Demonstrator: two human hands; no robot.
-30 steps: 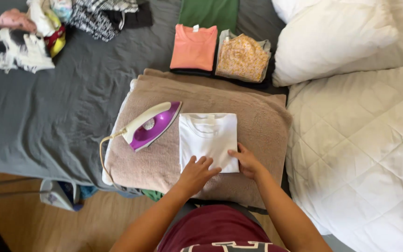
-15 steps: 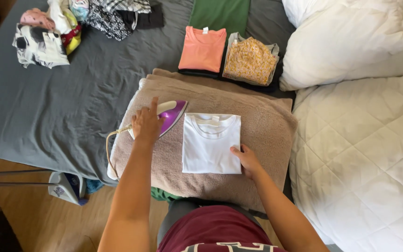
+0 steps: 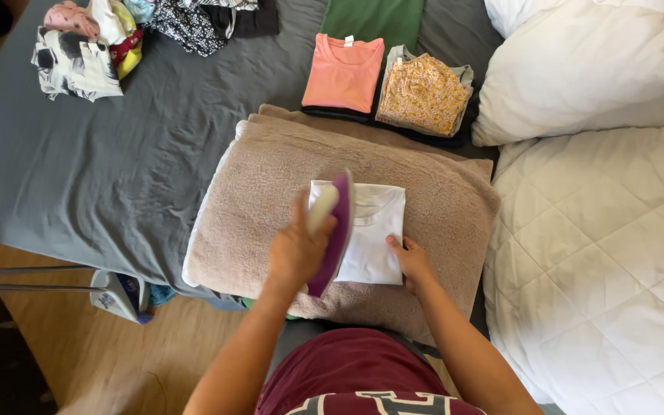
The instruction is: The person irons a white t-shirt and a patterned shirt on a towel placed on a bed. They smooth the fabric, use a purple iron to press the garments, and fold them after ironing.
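Observation:
A folded white shirt (image 3: 374, 230) lies on a beige towel (image 3: 270, 184) spread over the grey bed. My left hand (image 3: 295, 250) grips the handle of a purple and white iron (image 3: 333, 230), which rests on the shirt's left half, nose pointing away from me. My right hand (image 3: 410, 260) presses flat on the shirt's lower right corner, fingers spread.
Folded garments lie beyond the towel: a salmon shirt (image 3: 343, 73), a yellow patterned one (image 3: 423, 94), a green one (image 3: 374, 17). A heap of unfolded clothes (image 3: 94, 38) sits far left. White pillow (image 3: 585, 65) and quilt (image 3: 601, 261) at right. Wooden floor at lower left.
My left hand took the iron from the towel at the shirt's left and moved it right onto the shirt. My right hand stayed on the shirt's lower right corner.

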